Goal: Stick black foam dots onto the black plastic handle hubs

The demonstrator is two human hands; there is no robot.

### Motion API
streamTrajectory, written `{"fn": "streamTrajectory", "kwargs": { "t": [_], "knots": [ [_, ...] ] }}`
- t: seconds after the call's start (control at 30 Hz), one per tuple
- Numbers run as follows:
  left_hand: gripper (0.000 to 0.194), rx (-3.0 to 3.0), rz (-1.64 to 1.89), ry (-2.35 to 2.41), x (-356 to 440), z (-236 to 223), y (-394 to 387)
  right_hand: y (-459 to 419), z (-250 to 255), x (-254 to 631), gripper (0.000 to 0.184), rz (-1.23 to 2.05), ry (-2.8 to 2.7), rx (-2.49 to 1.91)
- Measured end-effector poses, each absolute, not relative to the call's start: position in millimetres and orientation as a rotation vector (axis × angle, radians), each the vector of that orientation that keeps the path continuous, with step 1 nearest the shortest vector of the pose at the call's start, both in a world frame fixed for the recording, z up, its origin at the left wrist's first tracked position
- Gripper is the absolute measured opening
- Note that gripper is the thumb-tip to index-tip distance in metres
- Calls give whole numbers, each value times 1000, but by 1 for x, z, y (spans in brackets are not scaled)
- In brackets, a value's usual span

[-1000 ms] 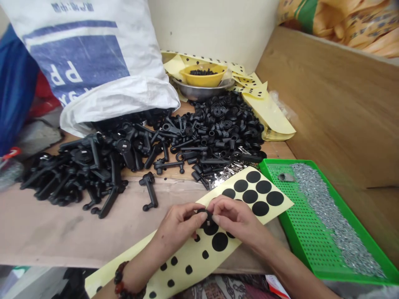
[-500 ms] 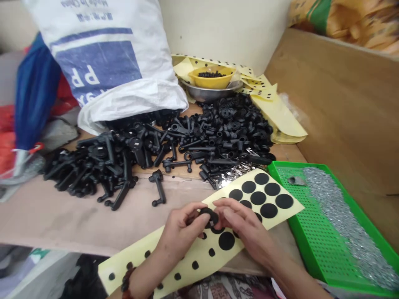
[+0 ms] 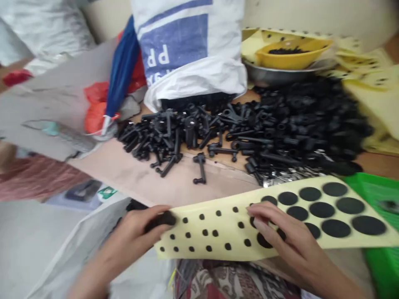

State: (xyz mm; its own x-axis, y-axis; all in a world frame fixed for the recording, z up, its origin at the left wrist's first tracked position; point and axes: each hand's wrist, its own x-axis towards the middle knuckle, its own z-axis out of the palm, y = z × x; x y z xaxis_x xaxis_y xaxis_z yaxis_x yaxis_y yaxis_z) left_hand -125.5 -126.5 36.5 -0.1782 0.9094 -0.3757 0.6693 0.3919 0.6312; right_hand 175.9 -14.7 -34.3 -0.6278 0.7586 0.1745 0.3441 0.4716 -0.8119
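While the left hand (image 3: 134, 226) pinched a black part (image 3: 162, 220) — likely light, stiff, best edge-held — any grip by the right hand (image 3: 288, 236) was unclear.

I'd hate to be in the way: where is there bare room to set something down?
Best: the pink board, left of the lone lever, between the black parts and the left hand. A narrower strip runs between that lever and the yellow sheet. Crowded: beyond the lever, up to the white bag.

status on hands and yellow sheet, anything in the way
Left hand pinching dark rounded piece. Right hand over yellow rectangular sheet bearing black discs, hiding some. Sheet contact unclear.
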Motion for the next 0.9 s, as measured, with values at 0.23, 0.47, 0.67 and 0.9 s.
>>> {"fn": "streamTrajectory", "kwargs": {
  "t": [0.23, 0.47, 0.67, 0.9],
  "knots": [
    [29, 2349, 427, 2051, -133, 6, -120, -6, -35, 197, 16, 697, -2318, -1156],
    [24, 2665, 333, 1409, -2, -25, -44, -13, -55, 177, 21, 275, -2425, -1199],
    [19, 2797, 336, 1467, 5, -43, -36, -12, -44, 183, 19, 615, -2321, -1160],
    [24, 2830, 395, 1490, 3, -49, -41, -9, -47, 181, 17, 396, -2412, -1244]
  ]
}}
